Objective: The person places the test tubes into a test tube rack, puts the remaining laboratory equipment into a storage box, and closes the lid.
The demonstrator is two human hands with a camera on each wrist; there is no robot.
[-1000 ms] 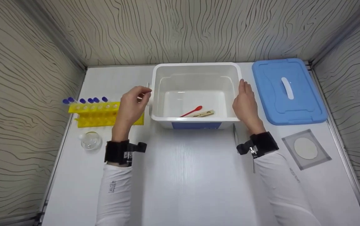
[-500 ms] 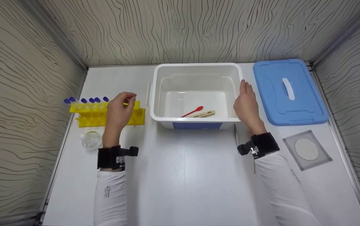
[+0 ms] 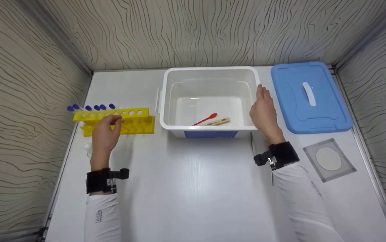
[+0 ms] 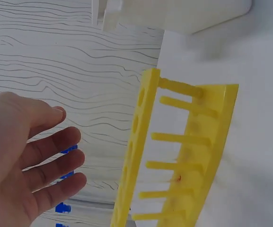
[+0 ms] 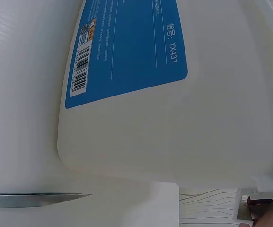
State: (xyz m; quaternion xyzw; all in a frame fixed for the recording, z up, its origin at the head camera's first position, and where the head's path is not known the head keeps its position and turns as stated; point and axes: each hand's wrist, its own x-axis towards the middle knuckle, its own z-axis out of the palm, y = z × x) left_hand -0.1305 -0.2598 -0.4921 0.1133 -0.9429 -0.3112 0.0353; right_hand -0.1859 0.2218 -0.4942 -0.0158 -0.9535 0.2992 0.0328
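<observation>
In the head view my left hand is over the yellow test tube rack, thumb and fingers loosely bent. The left wrist view shows that hand beside the rack, with nothing between the fingers. Several tubes with blue caps stand tilted at the rack's left part. My right hand rests its straight fingers along the right side of the white plastic box. Inside the box lie a red spoon and a wooden clothespin. The right wrist view is filled by the box wall.
Right of the box lies a blue lid with a white handle. Nearer is a grey square gauze with a pale disc. A thin pointed metal tool lies by the box. Clear glassware is mostly hidden behind my left hand.
My left hand has moved left from the box's left side to the rack, covering most of the glassware. The right hand stays against the box.
</observation>
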